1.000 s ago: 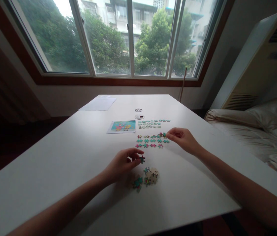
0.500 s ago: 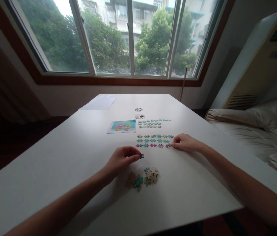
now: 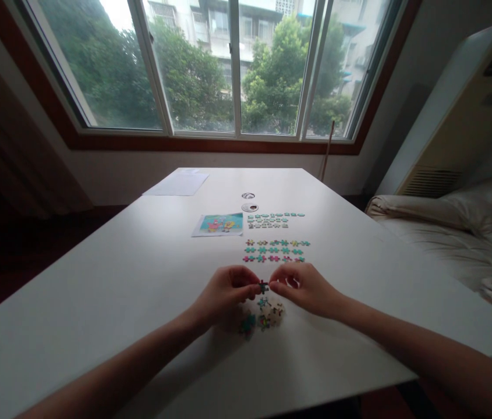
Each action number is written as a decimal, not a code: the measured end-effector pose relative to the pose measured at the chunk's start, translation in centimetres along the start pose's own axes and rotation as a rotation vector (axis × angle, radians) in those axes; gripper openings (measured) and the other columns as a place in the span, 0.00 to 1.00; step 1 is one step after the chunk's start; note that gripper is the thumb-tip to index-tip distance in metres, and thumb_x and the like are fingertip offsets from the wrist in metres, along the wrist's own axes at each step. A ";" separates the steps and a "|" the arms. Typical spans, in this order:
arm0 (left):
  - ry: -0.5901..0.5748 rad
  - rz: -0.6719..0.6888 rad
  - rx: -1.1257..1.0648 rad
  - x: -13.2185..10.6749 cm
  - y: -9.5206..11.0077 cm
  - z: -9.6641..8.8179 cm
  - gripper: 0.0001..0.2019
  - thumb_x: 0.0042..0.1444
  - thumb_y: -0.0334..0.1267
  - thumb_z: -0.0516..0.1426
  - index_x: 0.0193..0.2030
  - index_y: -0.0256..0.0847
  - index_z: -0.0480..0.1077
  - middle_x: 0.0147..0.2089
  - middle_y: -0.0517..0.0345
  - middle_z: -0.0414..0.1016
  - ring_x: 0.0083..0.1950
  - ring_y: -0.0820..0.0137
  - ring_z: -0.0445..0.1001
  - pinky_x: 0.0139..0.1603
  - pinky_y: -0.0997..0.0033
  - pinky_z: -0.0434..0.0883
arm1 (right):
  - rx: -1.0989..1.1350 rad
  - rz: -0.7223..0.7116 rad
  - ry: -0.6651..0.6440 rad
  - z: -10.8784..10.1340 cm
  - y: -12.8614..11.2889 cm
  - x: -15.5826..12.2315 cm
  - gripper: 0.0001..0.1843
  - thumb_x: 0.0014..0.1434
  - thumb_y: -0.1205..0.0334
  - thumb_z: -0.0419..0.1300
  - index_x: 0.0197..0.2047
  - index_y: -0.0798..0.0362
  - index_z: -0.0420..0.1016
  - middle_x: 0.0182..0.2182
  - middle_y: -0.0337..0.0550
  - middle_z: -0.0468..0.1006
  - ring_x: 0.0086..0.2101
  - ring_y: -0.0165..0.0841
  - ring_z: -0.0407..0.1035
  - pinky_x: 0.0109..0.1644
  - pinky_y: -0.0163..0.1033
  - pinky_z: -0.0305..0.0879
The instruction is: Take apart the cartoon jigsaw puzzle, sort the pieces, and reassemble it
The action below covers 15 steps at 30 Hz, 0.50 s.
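A small dark puzzle piece [image 3: 264, 286] is held up between my two hands over the white table. My left hand [image 3: 226, 291] pinches its left side between thumb and forefinger. From the other side, the closed thumb and fingertips of my right hand [image 3: 304, 288] meet the piece's right edge. Just below lies a loose pile of puzzle pieces [image 3: 275, 314], some showing their plain backs and others teal; my left hand's shadow falls near it. Beyond my hands, rows of pink and teal puzzle pieces [image 3: 274, 251] lie spaced out.
Farther back are more rows of pale puzzle pieces [image 3: 272, 220], with a colourful picture sheet [image 3: 218, 224] to their left. Two round discs [image 3: 250, 207] lie behind them. White paper [image 3: 176, 182] rests at the table's far left. A sofa [image 3: 446, 233] stands at right.
My right hand has come away from the end of the nearest row, moving left and toward me to the held piece. My left hand has shifted slightly right with that piece.
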<state>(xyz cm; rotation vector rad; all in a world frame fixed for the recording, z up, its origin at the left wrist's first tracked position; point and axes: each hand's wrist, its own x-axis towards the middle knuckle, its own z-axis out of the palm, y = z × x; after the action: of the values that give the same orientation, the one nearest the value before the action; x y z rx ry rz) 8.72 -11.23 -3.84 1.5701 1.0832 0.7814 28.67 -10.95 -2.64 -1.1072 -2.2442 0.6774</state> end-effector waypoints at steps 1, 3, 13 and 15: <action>-0.007 0.001 -0.005 0.0 -0.1 0.1 0.11 0.45 0.41 0.60 0.30 0.34 0.71 0.28 0.54 0.75 0.28 0.71 0.71 0.27 0.74 0.67 | 0.014 0.002 0.008 0.2 -0.1 0.0 0.10 0.54 0.57 0.56 0.30 0.55 0.74 0.21 0.37 0.69 0.22 0.24 0.58 0.26 0.30 0.53; -0.017 0.002 -0.019 0.0 -0.1 0.2 0.11 0.45 0.41 0.60 0.30 0.34 0.70 0.28 0.54 0.75 0.28 0.71 0.72 0.27 0.74 0.67 | 0.028 0.005 0.013 0.4 0.0 -0.1 0.10 0.54 0.58 0.56 0.28 0.55 0.73 0.20 0.37 0.69 0.22 0.24 0.58 0.25 0.30 0.54; -0.045 0.086 0.089 -0.1 0.1 -0.4 0.10 0.49 0.40 0.58 0.35 0.35 0.70 0.30 0.57 0.74 0.30 0.72 0.71 0.30 0.74 0.67 | 0.069 0.025 0.052 -1.1 0.5 0.5 0.09 0.53 0.59 0.55 0.28 0.56 0.71 0.20 0.36 0.67 0.22 0.24 0.56 0.25 0.31 0.53; -0.017 0.155 0.282 -0.2 0.2 -0.8 0.09 0.51 0.38 0.57 0.36 0.37 0.71 0.29 0.58 0.73 0.30 0.72 0.70 0.30 0.74 0.66 | 0.095 0.066 0.119 -2.5 1.4 0.9 0.12 0.53 0.56 0.55 0.29 0.56 0.71 0.21 0.37 0.68 0.22 0.25 0.57 0.26 0.31 0.53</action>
<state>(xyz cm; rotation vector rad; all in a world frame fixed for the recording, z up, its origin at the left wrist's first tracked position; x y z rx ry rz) 7.95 -11.12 -3.47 1.9136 1.1053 0.7401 30.62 -9.00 -1.54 -1.1479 -2.0617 0.7179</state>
